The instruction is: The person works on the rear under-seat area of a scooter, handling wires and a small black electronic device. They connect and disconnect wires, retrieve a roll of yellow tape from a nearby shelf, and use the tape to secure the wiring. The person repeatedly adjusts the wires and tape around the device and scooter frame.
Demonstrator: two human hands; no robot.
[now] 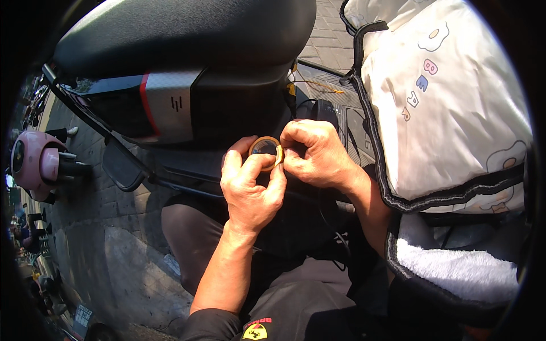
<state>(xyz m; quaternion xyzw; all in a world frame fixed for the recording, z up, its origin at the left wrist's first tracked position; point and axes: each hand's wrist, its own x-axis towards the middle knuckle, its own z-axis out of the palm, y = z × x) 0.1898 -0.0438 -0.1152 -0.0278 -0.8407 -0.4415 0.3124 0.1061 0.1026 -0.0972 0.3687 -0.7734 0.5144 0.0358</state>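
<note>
My left hand [249, 187] grips a small roll of yellow tape [279, 152], with a finger through its open core and the thumb on its near right side. My right hand [319, 152] is closed, its thumb and fingertips pinched at the right edge of the roll. Whether a loose tape end lies between those fingertips is hidden. Both hands are close together in front of the dark body of a scooter [242, 108]. Beyond my right hand, thin wires with yellow and orange parts [324, 86] stick out beneath the seat.
The black scooter seat [187, 34] fills the upper left. On the right hangs a cream quilted cover [443, 113] with black edging and pale fleece lining [455, 270]. A black footrest [122, 165] juts out at left. A pink scooter [37, 162] stands farther off on the paving.
</note>
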